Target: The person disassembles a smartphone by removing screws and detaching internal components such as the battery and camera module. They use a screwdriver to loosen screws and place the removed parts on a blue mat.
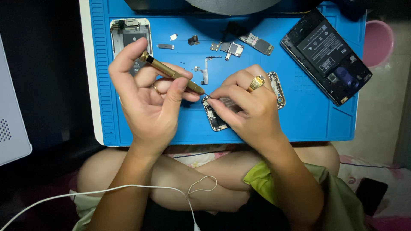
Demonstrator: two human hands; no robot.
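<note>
Left hand (147, 100): fingers closed round a brass-coloured screwdriver (173, 73), thumb and forefinger pinching the shaft, butt end against the forefinger. Tip points right and slightly down, meeting the opened phone chassis (215, 119) just beside the right fingertips.

Right hand (248, 107): closed over the chassis, fingertips pressing its upper edge at the driver tip; gold ring (257, 83) on one finger. Chassis lies flat on the blue work mat (308, 115), mostly covered by this hand.

Just beyond the grip: a flex cable strip (205, 73) and small loose parts on the mat. Further out: a metal bracket (231, 49) and a logic board (257, 43). Beyond the left hand: a second phone frame (128, 36), partly hidden. Far right of the grip: a dark phone with its back off (326, 55), battery exposed.
</note>
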